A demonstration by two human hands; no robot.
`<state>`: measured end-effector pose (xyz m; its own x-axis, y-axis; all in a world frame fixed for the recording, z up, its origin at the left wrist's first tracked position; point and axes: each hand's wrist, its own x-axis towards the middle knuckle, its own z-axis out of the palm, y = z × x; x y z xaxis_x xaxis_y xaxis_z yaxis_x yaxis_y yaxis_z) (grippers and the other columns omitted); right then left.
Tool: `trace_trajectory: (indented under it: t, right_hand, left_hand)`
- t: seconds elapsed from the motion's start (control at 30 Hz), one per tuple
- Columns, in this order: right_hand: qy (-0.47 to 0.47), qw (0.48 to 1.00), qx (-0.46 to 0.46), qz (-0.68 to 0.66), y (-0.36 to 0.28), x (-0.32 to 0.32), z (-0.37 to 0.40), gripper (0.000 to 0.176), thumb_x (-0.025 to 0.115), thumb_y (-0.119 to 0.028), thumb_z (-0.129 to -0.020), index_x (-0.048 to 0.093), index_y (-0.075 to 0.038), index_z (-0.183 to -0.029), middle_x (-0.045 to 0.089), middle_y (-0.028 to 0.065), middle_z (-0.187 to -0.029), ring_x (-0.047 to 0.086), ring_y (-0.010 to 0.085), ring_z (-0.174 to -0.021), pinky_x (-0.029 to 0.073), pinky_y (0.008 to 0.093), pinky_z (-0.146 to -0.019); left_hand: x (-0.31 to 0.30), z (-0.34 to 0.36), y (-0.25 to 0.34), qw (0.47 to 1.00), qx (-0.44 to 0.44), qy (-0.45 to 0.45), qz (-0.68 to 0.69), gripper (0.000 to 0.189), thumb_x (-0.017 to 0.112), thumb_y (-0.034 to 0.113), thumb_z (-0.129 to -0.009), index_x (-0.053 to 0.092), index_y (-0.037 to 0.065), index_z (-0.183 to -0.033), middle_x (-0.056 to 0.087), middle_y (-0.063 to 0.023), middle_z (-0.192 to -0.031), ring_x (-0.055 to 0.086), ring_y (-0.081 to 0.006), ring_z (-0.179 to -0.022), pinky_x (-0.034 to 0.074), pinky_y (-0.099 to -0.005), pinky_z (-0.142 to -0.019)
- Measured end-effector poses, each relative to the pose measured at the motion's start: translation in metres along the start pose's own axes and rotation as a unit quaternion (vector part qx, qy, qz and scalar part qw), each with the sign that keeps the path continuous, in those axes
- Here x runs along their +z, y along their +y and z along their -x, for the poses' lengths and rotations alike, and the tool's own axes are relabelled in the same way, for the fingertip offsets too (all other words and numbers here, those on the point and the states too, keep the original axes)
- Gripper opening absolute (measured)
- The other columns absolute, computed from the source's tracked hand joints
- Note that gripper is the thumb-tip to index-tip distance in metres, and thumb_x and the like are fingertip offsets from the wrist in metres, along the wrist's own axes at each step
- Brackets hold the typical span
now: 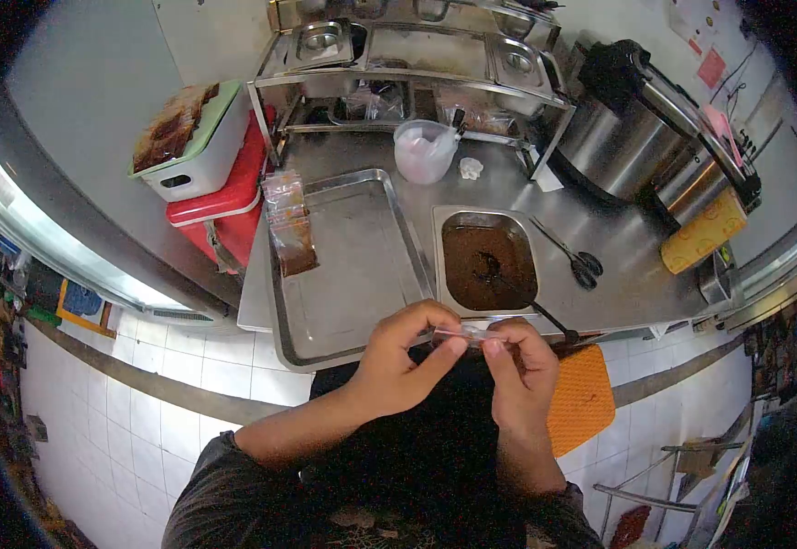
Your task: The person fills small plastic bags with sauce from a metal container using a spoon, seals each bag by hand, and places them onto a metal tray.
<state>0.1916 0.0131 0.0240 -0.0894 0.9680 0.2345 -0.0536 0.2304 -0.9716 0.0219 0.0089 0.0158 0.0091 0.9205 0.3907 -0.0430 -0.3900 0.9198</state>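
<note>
My left hand (400,364) and my right hand (524,368) meet in front of my body, just before the counter's near edge. Between both sets of fingertips is the edge of a small clear zip bag (469,334); its lower part is hard to make out against my dark clothing. Just beyond my hands sits a steel pan (440,265) of dark brown sauce (467,261), with a black-handled ladle (552,320) resting in it. To the left lies a large metal tray (352,284). Filled clear bags (295,245) of brown sauce overlap along its left side.
A translucent plastic jug (424,163) and a crumpled white scrap (471,168) stand behind the pan. Black-tipped tongs (585,267) lie right of it. Large steel cookers (604,137) occupy the right. A red cooler (233,215) bears a white bin (201,178). Below right is an orange surface (583,398).
</note>
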Motion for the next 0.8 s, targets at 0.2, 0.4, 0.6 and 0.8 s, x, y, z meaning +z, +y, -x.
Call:
trace_trajectory:
  t: [0.2,0.4,0.6,0.8]
  right_hand:
    - [-0.042,0.999,-0.017,0.001,-0.002,0.007,-0.004,0.005,0.066,-0.001,-0.089,0.063,0.0,-0.093,0.06,0.0068,-0.096,0.056,0.0136,-0.088,0.045,0.0264,-0.077]
    - [-0.069,0.994,-0.068,0.047,0.004,0.002,-0.008,0.008,0.067,-0.001,-0.088,0.063,0.001,-0.094,0.061,0.0102,-0.097,0.059,0.0181,-0.091,0.046,0.0283,-0.081]
    - [-0.095,0.989,-0.089,0.069,0.011,0.003,-0.01,0.014,0.068,-0.004,-0.087,0.068,0.0,-0.101,0.065,0.0117,-0.101,0.061,0.0195,-0.09,0.048,0.0297,-0.08]
    - [-0.092,0.989,-0.094,0.072,0.013,0.023,-0.016,0.024,0.071,-0.005,-0.084,0.068,-0.001,-0.108,0.066,0.0102,-0.097,0.062,0.0199,-0.09,0.049,0.0296,-0.078]
  left_hand:
    - [-0.004,-0.001,-0.001,0.996,0.044,-0.02,-0.076,0.008,0.067,0.004,-0.09,0.063,-0.001,-0.094,0.067,-0.0122,-0.091,0.065,-0.0206,-0.085,0.05,-0.0318,-0.078]
    - [-0.012,-0.001,0.001,0.997,0.021,-0.059,-0.042,0.006,0.067,0.002,-0.089,0.067,0.0,-0.095,0.069,-0.0129,-0.092,0.067,-0.0234,-0.084,0.051,-0.0331,-0.076]
    - [-0.04,-0.003,0.005,0.987,0.036,-0.082,-0.136,0.009,0.067,0.006,-0.09,0.072,0.002,-0.095,0.072,-0.0121,-0.091,0.068,-0.0264,-0.085,0.052,-0.0336,-0.078]
    - [-0.068,-0.001,-0.005,0.982,-0.011,0.003,-0.187,0.013,0.064,0.01,-0.094,0.068,-0.002,-0.095,0.071,-0.0111,-0.091,0.068,-0.0202,-0.086,0.053,-0.0331,-0.078]
